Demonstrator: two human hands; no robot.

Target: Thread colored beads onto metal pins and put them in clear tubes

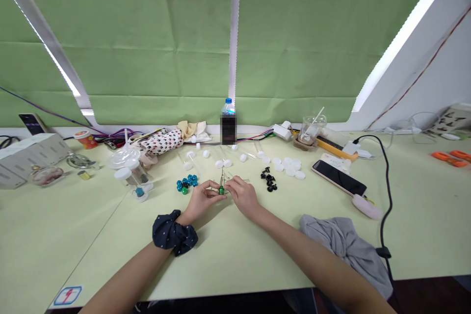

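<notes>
My left hand (202,198) pinches a small shiny green ball (221,190) between thumb and fingers. Thin metal prongs (222,175) rise above the ball. From the other side my right hand (243,195) has its fingertips closed right at the ball and prongs; what exactly they grip is too small to make out. Left of my hands lies a cluster of blue balls (190,179) with a green ball (184,190) at its front. More thin metal pieces (235,176) lie partly hidden behind my right hand.
Black pieces (271,187) and white caps (289,164) lie to the right, clear tubes (200,162) behind. Capped tubes (139,191) stand at left. A phone (338,178), a black cable (389,191) and a grey cloth (342,240) are on the right; a bottle (228,108) stands at the back.
</notes>
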